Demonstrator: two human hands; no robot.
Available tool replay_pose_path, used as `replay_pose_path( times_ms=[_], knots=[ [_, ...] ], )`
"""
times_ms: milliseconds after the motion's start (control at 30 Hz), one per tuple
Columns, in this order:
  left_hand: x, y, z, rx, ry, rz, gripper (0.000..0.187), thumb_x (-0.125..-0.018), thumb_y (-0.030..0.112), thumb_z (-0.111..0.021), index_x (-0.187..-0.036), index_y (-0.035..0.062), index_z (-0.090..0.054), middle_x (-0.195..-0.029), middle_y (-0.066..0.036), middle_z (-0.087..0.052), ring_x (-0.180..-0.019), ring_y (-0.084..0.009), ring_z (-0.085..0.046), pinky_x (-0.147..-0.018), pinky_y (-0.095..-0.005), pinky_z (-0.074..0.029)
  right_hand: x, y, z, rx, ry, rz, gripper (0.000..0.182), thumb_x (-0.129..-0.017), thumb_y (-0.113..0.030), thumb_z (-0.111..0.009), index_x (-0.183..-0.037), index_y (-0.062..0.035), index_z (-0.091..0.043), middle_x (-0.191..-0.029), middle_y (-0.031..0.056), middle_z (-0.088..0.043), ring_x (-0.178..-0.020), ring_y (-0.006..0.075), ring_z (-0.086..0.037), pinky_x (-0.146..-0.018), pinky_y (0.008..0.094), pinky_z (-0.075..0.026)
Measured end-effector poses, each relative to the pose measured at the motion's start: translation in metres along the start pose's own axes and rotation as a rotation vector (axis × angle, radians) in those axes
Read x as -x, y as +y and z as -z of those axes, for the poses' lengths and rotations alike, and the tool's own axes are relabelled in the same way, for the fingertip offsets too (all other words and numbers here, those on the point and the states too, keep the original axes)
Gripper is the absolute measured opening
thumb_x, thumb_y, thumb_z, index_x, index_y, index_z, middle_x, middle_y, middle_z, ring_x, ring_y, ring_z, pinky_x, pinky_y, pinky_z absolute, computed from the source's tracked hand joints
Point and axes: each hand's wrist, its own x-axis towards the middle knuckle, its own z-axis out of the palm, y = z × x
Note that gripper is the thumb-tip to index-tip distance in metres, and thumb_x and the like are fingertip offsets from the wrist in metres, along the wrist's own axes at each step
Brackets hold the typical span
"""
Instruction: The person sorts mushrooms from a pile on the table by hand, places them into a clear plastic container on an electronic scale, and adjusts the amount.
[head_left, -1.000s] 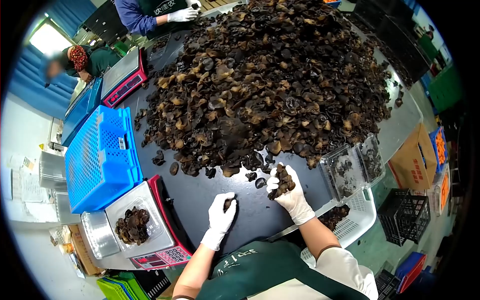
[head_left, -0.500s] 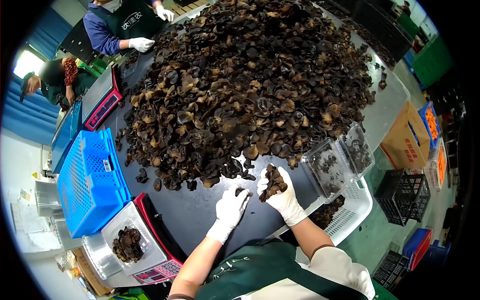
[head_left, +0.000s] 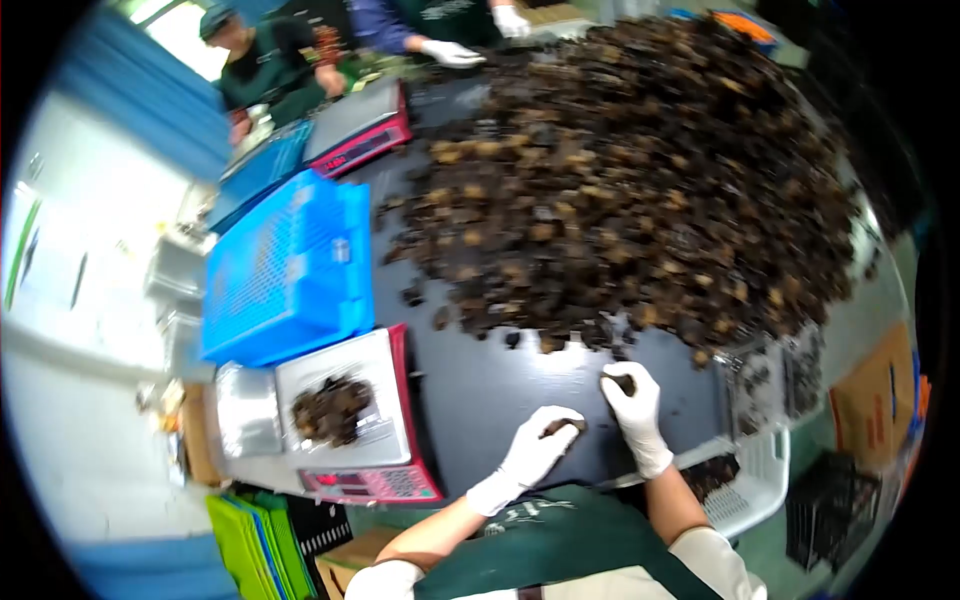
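My left hand, in a white glove, is closed round a small piece of dark fungus over the dark tabletop. To its right my right hand, gloved too, curls round another dark piece. Both hands are below the near edge of a big heap of brown-black fungus. At the left, a clump of fungus lies in a clear tray on a red-edged scale. The view is somewhat blurred.
A blue crate stands beyond the scale, with a second scale further back. Clear containers and a white basket are at the right. Two co-workers are at the far side.
The view has turned left, shifting the scene rightward. My hands are farther apart and lower relative to the heap. The clump in my right hand now shows as only a small piece.
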Motion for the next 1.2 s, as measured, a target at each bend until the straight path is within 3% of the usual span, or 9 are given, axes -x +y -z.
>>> replay_pose_path(
  times_ms=[133, 233, 267, 367, 533, 700, 900, 1000, 1200],
  knots=[
    [0.048, 0.022, 0.06, -0.085, 0.149, -0.247, 0.019, -0.087, 0.0, -0.06, -0.105, 0.0044, -0.062, -0.107, -0.006, -0.059, -0.093, -0.0134, -0.06, -0.079, -0.0267, -0.049, 0.007, -0.028, -0.032, -0.193, -0.1, -0.24, 0.009, -0.081, 0.001, -0.067, -0.088, -0.0008, -0.061, -0.087, 0.0046, -0.065, -0.078, 0.0109, -0.06, -0.073, 0.0249, -0.048],
    [0.082, 0.044, 0.129, -0.486, 0.466, -0.557, 0.02, -0.079, -0.008, -0.059, -0.095, 0.0029, -0.065, -0.106, -0.01, -0.058, -0.09, -0.0171, -0.06, -0.079, -0.0287, -0.051, 0.006, -0.058, -0.072, -0.142, -0.28, -0.197, 0.012, -0.08, -0.001, -0.069, -0.09, -0.0018, -0.063, -0.089, 0.0037, -0.065, -0.078, 0.0101, -0.061, -0.072, 0.0245, -0.049],
    [0.093, 0.048, 0.152, -0.438, 0.621, -0.531, 0.018, -0.076, -0.001, -0.066, -0.092, 0.0075, -0.067, -0.099, -0.009, -0.06, -0.093, -0.0242, -0.059, -0.081, -0.034, -0.049, 0.006, -0.068, -0.089, -0.124, -0.346, -0.179, 0.014, -0.079, -0.002, -0.071, -0.09, -0.0022, -0.064, -0.088, 0.0035, -0.065, -0.077, 0.0102, -0.061, -0.071, 0.0246, -0.049],
    [0.105, 0.042, 0.232, -0.522, 0.837, -0.553, 0.021, -0.076, -0.007, -0.061, -0.091, 0.0064, -0.065, -0.098, -0.008, -0.058, -0.09, -0.0189, -0.058, -0.078, -0.0284, -0.047, 0.004, -0.091, -0.153, -0.057, -0.504, 0.105, 0.018, -0.076, -0.007, -0.074, -0.091, -0.0049, -0.065, -0.088, 0.0054, -0.065, -0.076, 0.0156, -0.064, -0.069, 0.0272, -0.051],
    [0.1, 0.032, 0.306, -1.037, 0.634, -0.592, 0.038, -0.076, 0.02, -0.072, -0.112, 0.0096, -0.065, -0.117, -0.014, -0.059, -0.109, -0.0334, -0.055, -0.095, -0.0428, -0.043, 0.011, -0.141, -0.264, 0.029, -0.579, 0.332, 0.02, -0.078, -0.019, -0.07, -0.095, -0.0085, -0.065, -0.093, 0.009, -0.064, -0.088, 0.0244, -0.065, -0.078, 0.0346, -0.053],
    [0.09, 0.008, 0.322, -1.208, 0.379, -0.544, 0.077, -0.07, 0.049, -0.075, -0.133, 0.0105, -0.051, -0.136, -0.017, -0.048, -0.125, -0.0396, -0.043, -0.106, -0.0503, -0.033, 0.021, -0.131, -0.309, 0.494, -0.664, 0.591, 0.07, -0.078, -0.048, -0.068, -0.128, -0.002, -0.052, -0.115, 0.0177, -0.055, -0.103, 0.0346, -0.052, -0.089, 0.0431, -0.044],
    [0.113, 0.019, 0.343, -1.084, 0.381, -0.509, 0.116, -0.05, 0.067, -0.081, -0.14, 0.0044, -0.042, -0.146, -0.023, -0.033, -0.135, -0.0414, -0.031, -0.112, -0.0505, -0.025, 0.006, -0.132, -0.292, 0.228, -0.459, 0.311, 0.039, -0.084, -0.02, -0.064, -0.119, -0.0031, -0.058, -0.107, 0.0171, -0.059, -0.1, 0.0324, -0.058, -0.09, 0.0397, -0.046],
    [0.121, 0.024, 0.364, -0.986, 0.32, -0.51, 0.116, -0.052, 0.066, -0.081, -0.142, 0.006, -0.04, -0.147, -0.024, -0.031, -0.135, -0.044, -0.031, -0.111, -0.0526, -0.026, -0.004, -0.12, -0.263, 0.052, -0.279, 0.111, 0.024, -0.086, -0.009, -0.06, -0.108, -0.0018, -0.063, -0.103, 0.0145, -0.06, -0.099, 0.0281, -0.059, -0.089, 0.0345, -0.046],
    [0.123, 0.041, 0.382, -1.003, 0.207, -0.508, 0.115, -0.054, 0.069, -0.078, -0.142, 0.0061, -0.04, -0.146, -0.026, -0.031, -0.136, -0.045, -0.027, -0.111, -0.0536, -0.025, 0.006, -0.058, -0.193, 0.753, -0.296, 0.148, 0.024, -0.081, -0.009, -0.066, -0.104, -0.0047, -0.066, -0.107, 0.0117, -0.064, -0.101, 0.0259, -0.059, -0.091, 0.0364, -0.046]
  ],
)
